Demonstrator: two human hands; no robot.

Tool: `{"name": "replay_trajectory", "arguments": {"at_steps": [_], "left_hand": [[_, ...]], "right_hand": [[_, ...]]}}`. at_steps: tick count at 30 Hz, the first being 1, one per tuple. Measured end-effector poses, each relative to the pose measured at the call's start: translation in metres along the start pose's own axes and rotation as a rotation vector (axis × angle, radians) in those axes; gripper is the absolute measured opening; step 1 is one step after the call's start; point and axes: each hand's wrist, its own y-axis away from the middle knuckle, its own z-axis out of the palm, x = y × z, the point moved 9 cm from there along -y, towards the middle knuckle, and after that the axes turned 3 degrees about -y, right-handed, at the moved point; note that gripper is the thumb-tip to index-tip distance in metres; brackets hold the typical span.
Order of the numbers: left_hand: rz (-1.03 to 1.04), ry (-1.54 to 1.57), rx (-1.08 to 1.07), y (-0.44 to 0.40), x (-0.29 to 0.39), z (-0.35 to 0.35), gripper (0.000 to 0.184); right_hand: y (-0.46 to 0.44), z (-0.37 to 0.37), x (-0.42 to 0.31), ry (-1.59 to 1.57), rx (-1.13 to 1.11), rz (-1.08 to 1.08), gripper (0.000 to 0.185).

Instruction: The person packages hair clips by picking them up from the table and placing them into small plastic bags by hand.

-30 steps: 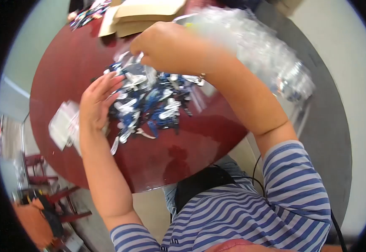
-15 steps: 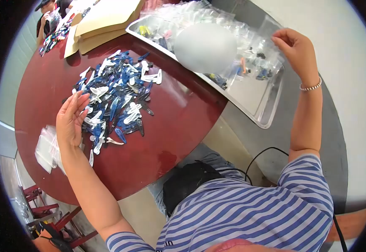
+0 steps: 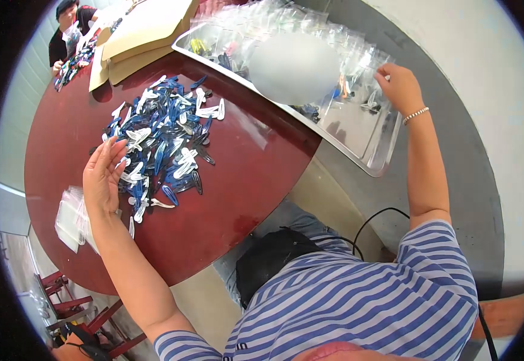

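Blue, white and black snap hair clips [image 3: 164, 150] lie in a loose pile on the dark red table. My left hand [image 3: 101, 177] hovers at the pile's left edge, its fingers bent but apart, with nothing visible in them. Beside its wrist lies a stack of clear plastic bags [image 3: 69, 219]. My right hand [image 3: 401, 87] is over the right side of a metal tray [image 3: 358, 157], thumb and fingers pinched on the edge of a small clear bag [image 3: 367, 63]. Filled bags with small coloured pieces crowd the tray. A blurred grey oval hides its middle.
A cardboard box [image 3: 147, 42] stands at the back of the red table [image 3: 244, 186]. Beyond it sits another person [image 3: 69, 30] near more coloured clips [image 3: 78, 63]. A grey table [image 3: 454, 150] carries the tray. A black cable [image 3: 370, 219] runs beside my lap.
My right hand has moved left and down toward the tray, and the bag at its fingertips is now among the others. My left hand has hardly moved. The view has shifted slightly.
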Motion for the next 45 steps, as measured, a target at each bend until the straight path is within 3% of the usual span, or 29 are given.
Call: {"name": "replay_trajectory", "arguments": {"at_steps": [3,7,10,12,16,20,22,24,31,38,42,44,45], "left_hand": [[0.015,-0.016,0.045,0.004,0.006,0.005,0.030],[0.119,0.066,0.131,0.009,0.021,-0.019,0.028],[0.219,0.235,0.267,0.016,0.042,-0.051,0.023],[0.319,0.340,0.400,0.033,0.060,-0.075,0.022],[0.436,0.498,0.581,0.048,0.065,-0.121,0.019],[0.391,0.511,0.596,0.040,0.052,-0.128,0.016],[0.384,0.477,0.594,0.040,0.055,-0.120,0.016],[0.371,0.450,0.587,0.040,0.056,-0.110,0.015],[0.320,0.265,0.516,0.035,0.057,-0.090,0.018],[0.362,0.192,0.578,0.042,0.065,-0.094,0.015],[0.347,0.199,0.703,0.043,0.054,-0.102,0.019],[0.323,0.087,0.798,0.043,0.048,-0.108,0.027],[0.302,0.023,0.818,0.043,0.051,-0.107,0.040]], "right_hand": [[-0.013,-0.027,-0.065,-0.076,0.084,-0.170,0.021],[-0.019,-0.047,-0.191,-0.370,0.038,-0.378,0.019],[-0.003,-0.041,-0.301,-0.573,-0.084,-0.782,0.014],[0.016,-0.024,-0.366,-0.658,-0.220,-0.942,0.013],[0.075,0.020,-0.478,-0.878,-0.259,-1.344,0.016],[0.122,0.058,-0.554,-0.703,-0.195,-1.537,0.023],[0.127,0.066,-0.568,-0.713,-0.193,-1.500,0.020],[0.133,0.077,-0.577,-0.508,-0.203,-1.553,0.017],[0.120,0.076,-0.567,-0.793,-0.221,-1.478,0.004],[0.078,0.068,-0.542,-1.031,-0.231,-1.218,0.013],[0.045,0.033,-0.519,-1.128,0.098,-1.135,0.017],[0.034,0.027,-0.510,-1.112,0.195,-1.110,0.017],[0.030,0.022,-0.503,-1.095,0.281,-1.088,0.017]]}}
